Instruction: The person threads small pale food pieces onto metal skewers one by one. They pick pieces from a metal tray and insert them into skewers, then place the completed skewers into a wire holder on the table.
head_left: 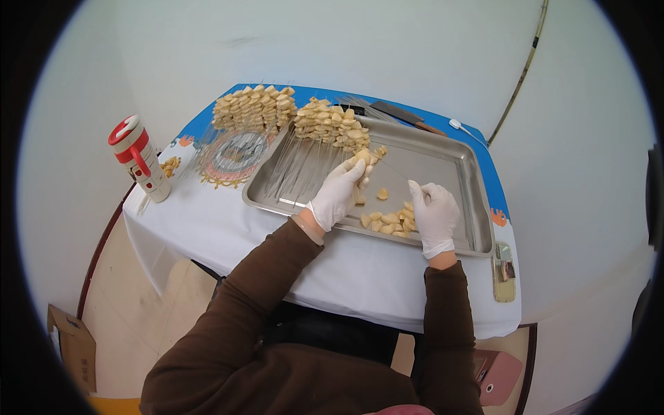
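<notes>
My left hand (337, 194), in a white glove, grips pale pieces that look like peeled garlic cloves (363, 155) above a metal tray (430, 171). My gloved right hand (437, 212) pinches a thin skewer (397, 168) that runs up and leftward to the cloves in my left hand. Loose cloves (389, 222) lie heaped at the tray's near edge between my hands, with a single clove (382, 194) apart from them. Just beyond my left hand, a stack of threaded cloves (329, 122) rests in the tray, the bare skewer ends toward me.
Another threaded stack (254, 106) lies left of the tray. A cleaver (397, 112) sits behind it. Bare skewers (465, 202) line the tray's right side. A red-and-white travel mug (155, 184) stands at left, near small yellowish pieces (170, 166). A phone-like object (504, 280) lies at right.
</notes>
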Demonstrator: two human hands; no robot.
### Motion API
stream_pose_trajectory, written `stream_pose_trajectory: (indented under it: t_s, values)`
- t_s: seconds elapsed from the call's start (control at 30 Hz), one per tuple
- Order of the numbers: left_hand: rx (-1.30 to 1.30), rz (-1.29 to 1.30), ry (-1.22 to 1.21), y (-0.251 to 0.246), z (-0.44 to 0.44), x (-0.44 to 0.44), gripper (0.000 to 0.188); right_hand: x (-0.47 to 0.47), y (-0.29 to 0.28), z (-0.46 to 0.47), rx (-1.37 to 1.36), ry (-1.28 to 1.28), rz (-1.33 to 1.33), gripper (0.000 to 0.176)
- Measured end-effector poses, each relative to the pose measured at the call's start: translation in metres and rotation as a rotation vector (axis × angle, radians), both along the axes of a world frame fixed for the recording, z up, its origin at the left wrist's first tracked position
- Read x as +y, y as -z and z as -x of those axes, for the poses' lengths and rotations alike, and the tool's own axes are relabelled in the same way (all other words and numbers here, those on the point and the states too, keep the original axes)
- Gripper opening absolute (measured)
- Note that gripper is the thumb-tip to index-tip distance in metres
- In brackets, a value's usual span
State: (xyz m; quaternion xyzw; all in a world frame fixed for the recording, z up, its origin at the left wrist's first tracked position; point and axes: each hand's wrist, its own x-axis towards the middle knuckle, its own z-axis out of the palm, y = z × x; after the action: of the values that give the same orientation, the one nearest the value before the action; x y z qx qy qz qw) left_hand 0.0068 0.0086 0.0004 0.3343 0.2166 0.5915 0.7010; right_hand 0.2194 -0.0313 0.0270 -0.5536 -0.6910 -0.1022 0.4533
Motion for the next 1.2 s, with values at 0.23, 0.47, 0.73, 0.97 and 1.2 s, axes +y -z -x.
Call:
stream_pose_trajectory:
  t_s: [0.23, 0.47, 0.73, 0.97, 1.2]
  values:
    - [-0.105, 0.089, -0.027, -0.0103, -0.0036, -0.0100, 0.034, -0.0026, -0.0005, 0.0033, -0.085, 0.025, -0.022, 0.042]
    - [-0.206, 0.081, -0.038, -0.0056, -0.0021, -0.0050, 0.035, -0.0043, -0.0021, 0.0037, -0.067, 0.014, 0.029, 0.040]
    - [-0.106, 0.065, -0.092, -0.0109, -0.0034, -0.0088, 0.038, -0.0059, -0.0032, 0.0042, -0.086, 0.036, 0.059, 0.043]
    - [0.014, 0.002, -0.139, -0.0083, -0.0053, -0.0067, 0.039, -0.0062, -0.0030, 0.0059, -0.086, 0.045, 0.054, 0.047]
    - [0.051, -0.008, -0.140, -0.0070, -0.0073, -0.0073, 0.036, -0.0060, -0.0031, 0.0062, -0.071, 0.035, 0.057, 0.049]
